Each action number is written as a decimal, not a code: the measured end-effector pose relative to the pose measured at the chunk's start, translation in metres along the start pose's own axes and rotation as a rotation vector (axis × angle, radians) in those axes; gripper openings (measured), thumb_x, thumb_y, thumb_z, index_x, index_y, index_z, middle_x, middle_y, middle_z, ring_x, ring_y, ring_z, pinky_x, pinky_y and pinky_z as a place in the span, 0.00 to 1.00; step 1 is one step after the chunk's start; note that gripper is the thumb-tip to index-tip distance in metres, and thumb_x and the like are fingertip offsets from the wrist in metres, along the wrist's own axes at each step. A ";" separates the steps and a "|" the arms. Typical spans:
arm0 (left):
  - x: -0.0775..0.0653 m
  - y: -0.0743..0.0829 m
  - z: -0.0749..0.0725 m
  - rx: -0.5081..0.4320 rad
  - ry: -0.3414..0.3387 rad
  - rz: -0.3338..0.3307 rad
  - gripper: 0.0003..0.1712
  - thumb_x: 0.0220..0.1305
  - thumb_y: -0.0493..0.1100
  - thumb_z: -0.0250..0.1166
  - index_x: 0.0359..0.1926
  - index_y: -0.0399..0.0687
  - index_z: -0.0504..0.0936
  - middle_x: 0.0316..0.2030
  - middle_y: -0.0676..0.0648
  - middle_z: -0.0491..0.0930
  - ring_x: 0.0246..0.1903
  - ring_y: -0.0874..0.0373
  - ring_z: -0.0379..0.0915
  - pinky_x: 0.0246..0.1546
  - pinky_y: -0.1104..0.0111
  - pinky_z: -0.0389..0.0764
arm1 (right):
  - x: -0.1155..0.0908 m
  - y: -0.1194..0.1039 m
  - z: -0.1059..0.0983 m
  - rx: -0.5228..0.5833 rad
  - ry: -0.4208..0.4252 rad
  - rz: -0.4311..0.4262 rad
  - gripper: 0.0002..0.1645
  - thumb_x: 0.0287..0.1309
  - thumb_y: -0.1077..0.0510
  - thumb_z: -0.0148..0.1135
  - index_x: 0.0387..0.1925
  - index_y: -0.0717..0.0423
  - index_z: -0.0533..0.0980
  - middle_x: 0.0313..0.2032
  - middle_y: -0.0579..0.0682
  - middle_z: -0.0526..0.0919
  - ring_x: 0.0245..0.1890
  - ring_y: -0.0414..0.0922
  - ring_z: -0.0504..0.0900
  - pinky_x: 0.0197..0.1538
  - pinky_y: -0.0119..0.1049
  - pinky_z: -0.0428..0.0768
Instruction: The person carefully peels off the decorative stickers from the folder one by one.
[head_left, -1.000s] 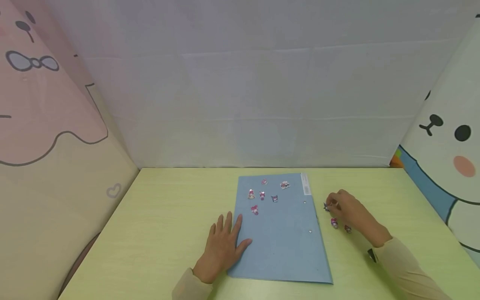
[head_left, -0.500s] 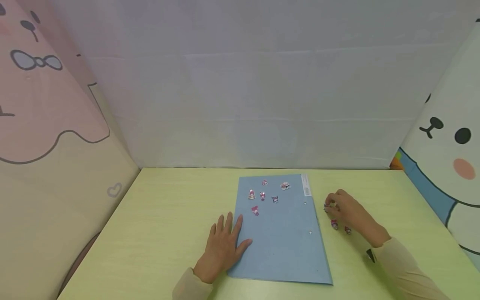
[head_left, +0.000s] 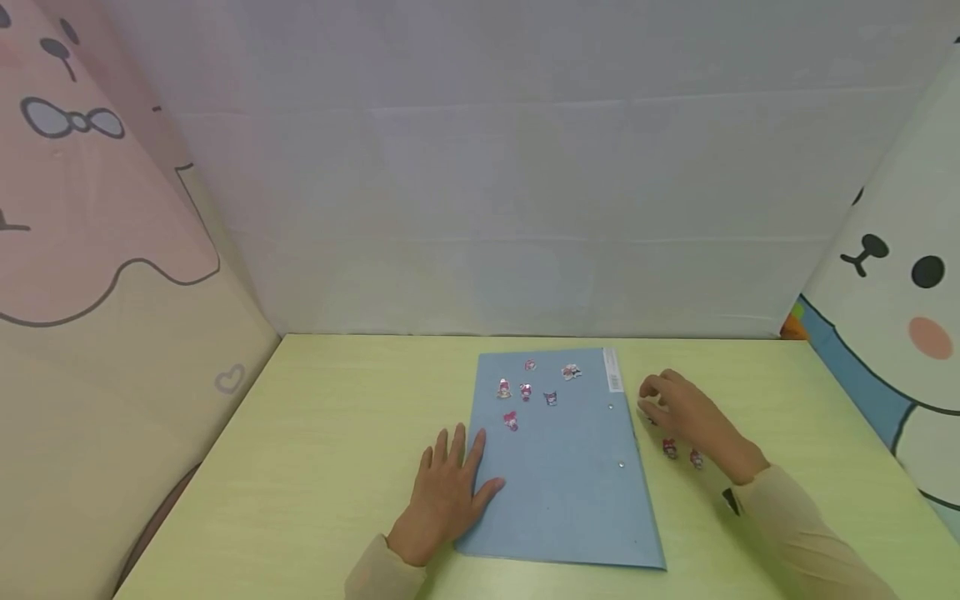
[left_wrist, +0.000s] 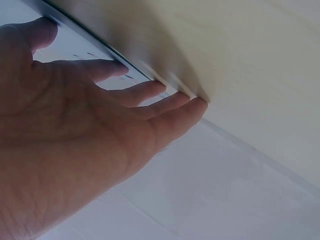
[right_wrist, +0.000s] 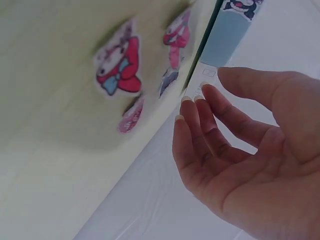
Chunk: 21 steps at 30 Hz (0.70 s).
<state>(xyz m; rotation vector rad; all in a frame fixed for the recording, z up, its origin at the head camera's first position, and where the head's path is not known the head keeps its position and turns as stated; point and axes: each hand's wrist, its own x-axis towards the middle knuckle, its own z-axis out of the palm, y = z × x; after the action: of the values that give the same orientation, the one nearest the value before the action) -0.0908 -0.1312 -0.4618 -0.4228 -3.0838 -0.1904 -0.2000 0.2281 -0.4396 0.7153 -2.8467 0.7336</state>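
A blue folder [head_left: 558, 500] lies on the table, with several small cartoon stickers [head_left: 511, 421] on its upper part. My left hand [head_left: 441, 497] rests at the folder's left edge, fingers spread and straight, thumb over the blue cover. To the right of the folder, my right hand [head_left: 686, 412] hovers with loosely bent fingers and nothing between them, as the right wrist view shows. Below it are several loose stickers: a red-hooded one [right_wrist: 119, 65], a pink one [right_wrist: 177, 37], a dark purple one [right_wrist: 169, 81] and a smaller pink one [right_wrist: 131, 117]. The hand partly covers them in the head view.
A white barcode label [head_left: 612, 369] and two small snap buttons [head_left: 621, 465] line the folder's right side. Behind the pale yellow table [head_left: 360, 400] hangs a white curtain [head_left: 480, 208]. Cartoon-printed panels [head_left: 885, 333] stand at both sides.
My right hand has shifted slightly left and its fingers have come away from the purple sticker they were at. My left hand and the folder have stayed put.
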 end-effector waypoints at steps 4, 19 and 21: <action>0.000 0.000 0.000 0.001 -0.002 -0.001 0.41 0.72 0.64 0.57 0.74 0.43 0.68 0.71 0.32 0.66 0.70 0.32 0.61 0.65 0.41 0.67 | 0.004 -0.005 -0.001 0.004 0.009 0.001 0.05 0.61 0.68 0.68 0.39 0.66 0.79 0.34 0.54 0.78 0.37 0.55 0.83 0.42 0.51 0.83; -0.001 -0.002 0.003 0.009 0.057 0.028 0.39 0.73 0.63 0.57 0.73 0.41 0.70 0.68 0.30 0.68 0.67 0.30 0.64 0.62 0.41 0.69 | 0.021 -0.018 0.002 -0.017 0.021 -0.041 0.07 0.61 0.67 0.68 0.40 0.66 0.79 0.35 0.54 0.78 0.40 0.55 0.82 0.45 0.52 0.82; -0.001 -0.001 0.002 0.006 0.057 0.028 0.40 0.72 0.63 0.58 0.72 0.41 0.70 0.69 0.30 0.68 0.68 0.30 0.64 0.62 0.41 0.69 | 0.023 -0.020 0.002 -0.012 0.025 -0.055 0.06 0.61 0.67 0.68 0.39 0.66 0.79 0.35 0.55 0.78 0.40 0.56 0.82 0.45 0.52 0.82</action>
<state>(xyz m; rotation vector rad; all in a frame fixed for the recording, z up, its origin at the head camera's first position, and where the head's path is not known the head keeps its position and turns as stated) -0.0902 -0.1325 -0.4642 -0.4525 -3.0205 -0.1896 -0.2110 0.2018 -0.4278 0.7745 -2.7949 0.7111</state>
